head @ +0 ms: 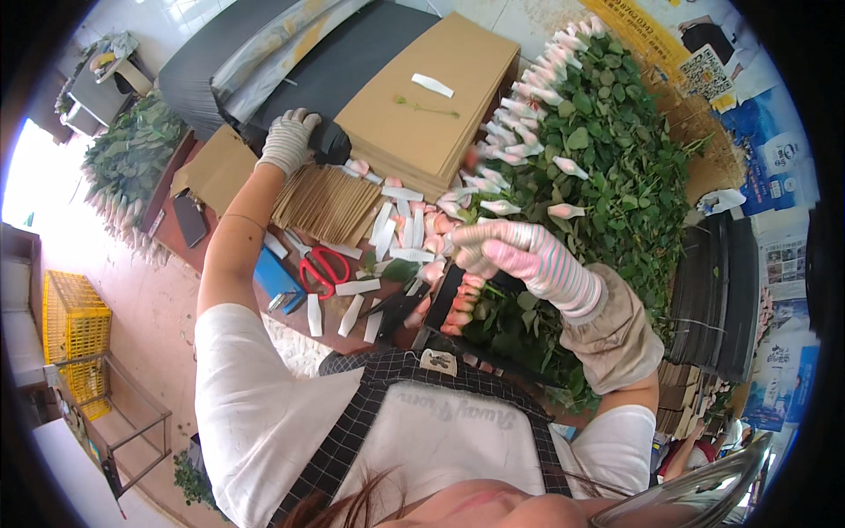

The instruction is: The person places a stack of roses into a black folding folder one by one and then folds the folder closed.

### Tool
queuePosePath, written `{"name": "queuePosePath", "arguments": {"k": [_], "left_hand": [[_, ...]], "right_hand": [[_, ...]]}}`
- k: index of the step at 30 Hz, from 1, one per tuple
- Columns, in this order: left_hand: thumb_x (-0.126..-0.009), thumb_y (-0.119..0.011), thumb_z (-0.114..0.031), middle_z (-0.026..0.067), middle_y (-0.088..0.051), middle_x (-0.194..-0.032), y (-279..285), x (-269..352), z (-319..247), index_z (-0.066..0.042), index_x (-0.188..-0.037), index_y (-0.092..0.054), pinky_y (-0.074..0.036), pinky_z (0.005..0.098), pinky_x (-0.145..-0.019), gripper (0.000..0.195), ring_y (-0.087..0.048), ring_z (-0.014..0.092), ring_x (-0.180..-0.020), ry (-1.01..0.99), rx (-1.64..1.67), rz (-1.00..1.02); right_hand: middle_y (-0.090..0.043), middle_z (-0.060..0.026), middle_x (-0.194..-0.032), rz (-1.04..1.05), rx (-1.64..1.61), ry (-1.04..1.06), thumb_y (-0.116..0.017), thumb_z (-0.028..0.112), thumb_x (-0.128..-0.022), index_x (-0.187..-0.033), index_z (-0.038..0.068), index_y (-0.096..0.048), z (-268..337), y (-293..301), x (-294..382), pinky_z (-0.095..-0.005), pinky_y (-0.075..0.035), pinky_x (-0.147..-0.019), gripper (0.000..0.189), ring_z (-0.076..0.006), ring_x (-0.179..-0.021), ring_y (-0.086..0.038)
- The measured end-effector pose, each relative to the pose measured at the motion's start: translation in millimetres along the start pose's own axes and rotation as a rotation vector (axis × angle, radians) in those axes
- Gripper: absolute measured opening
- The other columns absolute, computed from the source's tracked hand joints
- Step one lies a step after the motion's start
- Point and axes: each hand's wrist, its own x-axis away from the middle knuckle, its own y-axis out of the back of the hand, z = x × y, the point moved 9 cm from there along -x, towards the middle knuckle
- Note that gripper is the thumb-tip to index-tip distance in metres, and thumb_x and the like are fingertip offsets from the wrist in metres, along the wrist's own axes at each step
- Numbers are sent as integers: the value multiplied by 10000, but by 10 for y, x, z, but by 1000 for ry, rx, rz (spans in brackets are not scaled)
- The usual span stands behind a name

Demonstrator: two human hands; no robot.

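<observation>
My left hand [288, 140], in a striped knit glove, grips the curled near corner of a black sheet [330, 142] on a dark stack. My right hand [528, 259], gloved with a brown cuff, hovers above a short row of pink roses [462, 305]. Its fingers are bent and close together; whether they hold anything is hidden. Those roses lie beside a black strip [441, 297], leafy stems stretching right beneath my right hand. Loose pink petals [436, 224] and white mesh sleeves [383, 224] lie between my hands.
Red-handled scissors [325, 269] and a blue stapler-like tool [278, 280] lie on the table near folded cardboard [323, 204]. Brown cardboard sheets [422, 86] are stacked behind. Many sleeved roses [587, 132] are heaped right. A yellow crate [76, 336] stands on the floor left.
</observation>
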Motion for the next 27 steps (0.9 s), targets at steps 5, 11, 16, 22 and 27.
{"name": "queuePosePath", "arguments": {"k": [5,11,16,22,27], "left_hand": [[-682,-727,-168,133,-656,-934,583,-264,330,-88,-964,-670,-492,353,-782,298,-625,302,-876,-192,261,183],[-792,-676,-190,92,-667,-866,2740,112,126,-123,-986,-688,-499,336,-730,205,-632,269,-793,-117,302,-777],[-749,-664,-198,-3,-624,-1018,2484,983,-2224,-192,-1052,-661,-474,368,-765,303,-585,209,-900,-808,-30,-932],[-824,-690,-192,13,-627,-959,1824,575,-1944,-92,-1022,-634,-475,241,-706,229,-597,122,-847,-197,1568,-279],[-845,-682,-227,33,-659,-787,181,1445,-3142,-3,-949,-665,-474,204,-605,248,-573,66,-659,-84,1816,480]], "right_hand": [[-659,-43,-994,-76,197,-153,-447,431,-952,-1245,28,-536,-55,391,228,-258,-492,-739,506,-108,-863,-609],[-504,-212,-1283,44,-642,-40,-318,803,-776,-1314,-59,-388,264,308,-811,-458,-418,-986,1019,-340,-1153,-525],[-645,-96,-934,-203,-510,56,-542,122,-905,-1048,-55,-592,844,686,-916,-261,-495,-704,233,-155,-767,-618],[-562,-165,-1162,-822,399,707,-598,141,-881,-1258,-58,-439,885,496,890,-353,-473,-886,456,-257,-1015,-584],[-430,-175,-1309,-1434,995,544,-652,238,-846,-1340,-32,-339,-137,630,2331,-418,-383,-990,644,-276,-1168,-460]]}}
